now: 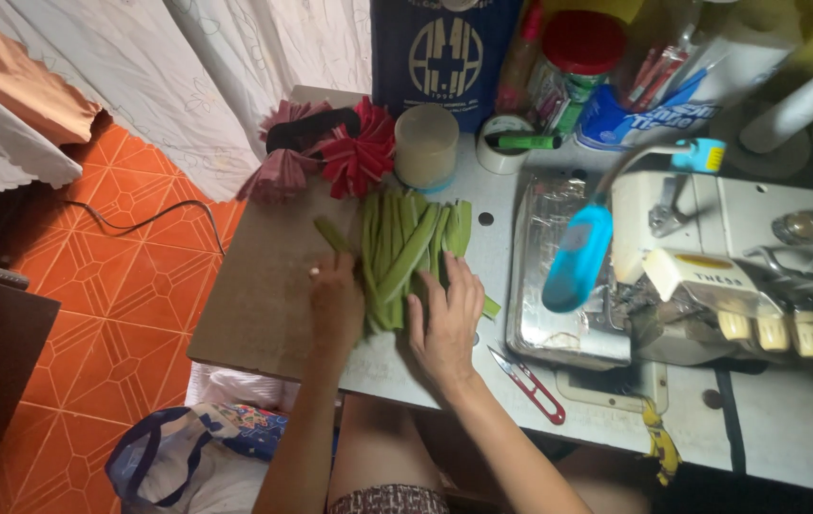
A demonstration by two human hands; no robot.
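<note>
Your left hand [338, 303] and right hand [446, 319] press flat, fingers spread, on green fabric strips [404, 249]: soft, light, slippery; pinch the ends.

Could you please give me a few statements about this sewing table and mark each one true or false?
1. Both hands rest on the pile of green fabric strips. True: the left hand and the right hand press on it.
2. The red-handled thread snips are held in the right hand. False: they lie on the table, apart from it.
3. Red fabric flowers lie beyond the green strips. True.
4. The floor is grey concrete. False: it is orange patterned tile.
5. The sewing machine stands to the person's left. False: it stands to the right.
</note>
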